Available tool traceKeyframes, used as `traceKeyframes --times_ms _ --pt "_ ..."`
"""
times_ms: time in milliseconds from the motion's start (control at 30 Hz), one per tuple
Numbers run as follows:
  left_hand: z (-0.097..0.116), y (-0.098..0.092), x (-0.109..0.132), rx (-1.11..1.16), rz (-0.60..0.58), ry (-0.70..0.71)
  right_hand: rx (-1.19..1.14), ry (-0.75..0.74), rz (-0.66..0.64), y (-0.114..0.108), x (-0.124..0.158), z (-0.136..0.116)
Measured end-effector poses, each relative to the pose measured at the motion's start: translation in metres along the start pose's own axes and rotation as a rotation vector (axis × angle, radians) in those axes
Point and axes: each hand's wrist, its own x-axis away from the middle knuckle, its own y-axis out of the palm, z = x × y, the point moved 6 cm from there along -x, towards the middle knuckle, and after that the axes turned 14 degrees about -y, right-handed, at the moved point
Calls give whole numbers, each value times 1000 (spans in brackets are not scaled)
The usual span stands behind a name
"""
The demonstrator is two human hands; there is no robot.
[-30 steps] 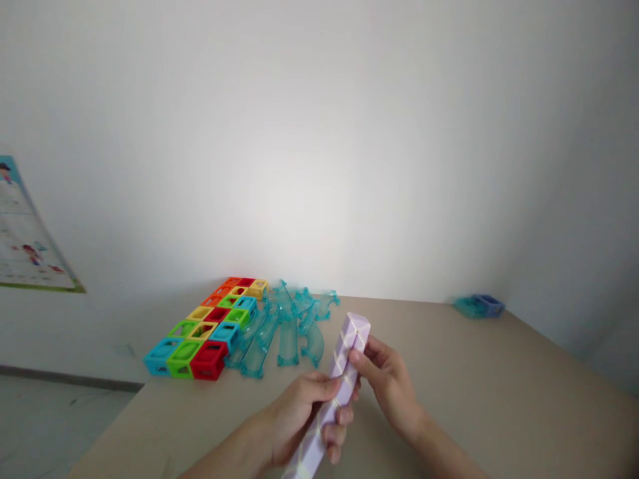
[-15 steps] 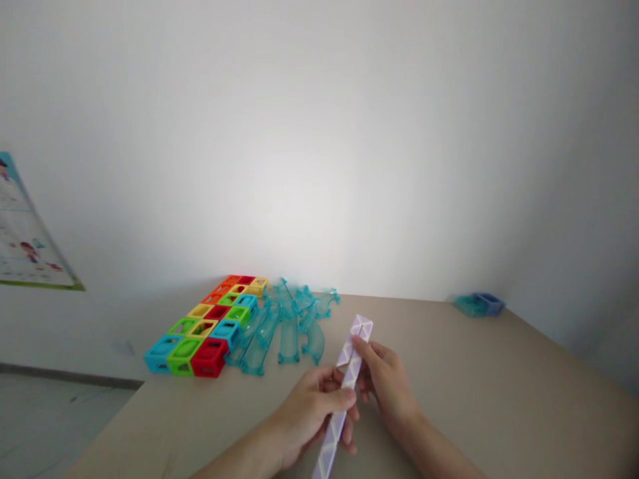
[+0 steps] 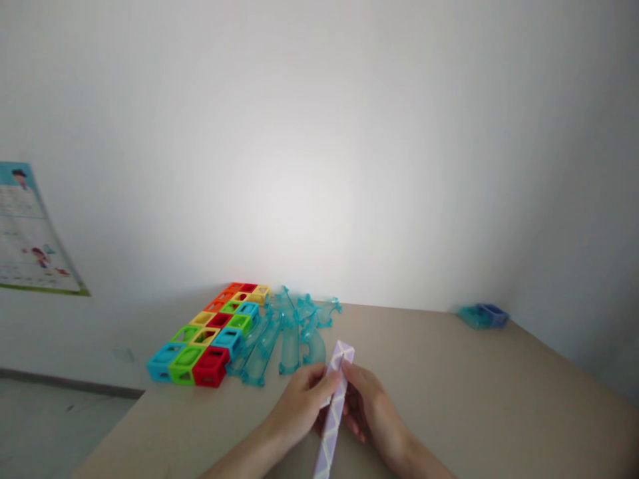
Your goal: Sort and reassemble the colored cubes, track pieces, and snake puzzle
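A long lilac snake puzzle (image 3: 331, 426) with white zigzag edges is held between my two hands above the table. Its far end is folded back so that two strips lie side by side. My left hand (image 3: 302, 402) is closed on it, thumb pressed on the top near the fold. On the other side my right hand (image 3: 373, 402) pinches the same part, its thumb close to the far tip. The fingers beneath are partly hidden, and the near end runs out of the picture at the bottom.
Colourful cube frames (image 3: 204, 336) stand in rows at the table's left, beside translucent teal track pieces (image 3: 291, 342). Further right, a blue open piece (image 3: 493, 315) sits with a teal one (image 3: 474, 318) near the wall. A poster (image 3: 34, 233) hangs at far left.
Both hands and the snake puzzle have moved down and slightly left. My left thumb has slid up toward the folded end, and the hands are closer together. The view has shifted slightly.
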Motion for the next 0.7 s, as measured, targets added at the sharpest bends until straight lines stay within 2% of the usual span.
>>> traceKeyframes --times_ms 67,167,367,433,500,567,700 --pt "0 1 0 9 -1 -17 -70 28 4 1 0 5" --pt "-2 1 -2 -1 17 -13 -222 121 -70 8 2 8" --pt "-10 -6 -6 -18 74 -42 -634 226 -120 16 1 -7" --pt "-7 -7 -3 -9 66 -4 -707 263 -166 18 4 -12" --pt "-1 -8 1 27 61 87 -710 270 -218 20 7 -12" --pt "2 -7 2 75 45 131 -658 204 -195 16 6 -8" --pt "-7 -4 -3 204 -38 -20 -336 -36 -3 -6 -6 8"
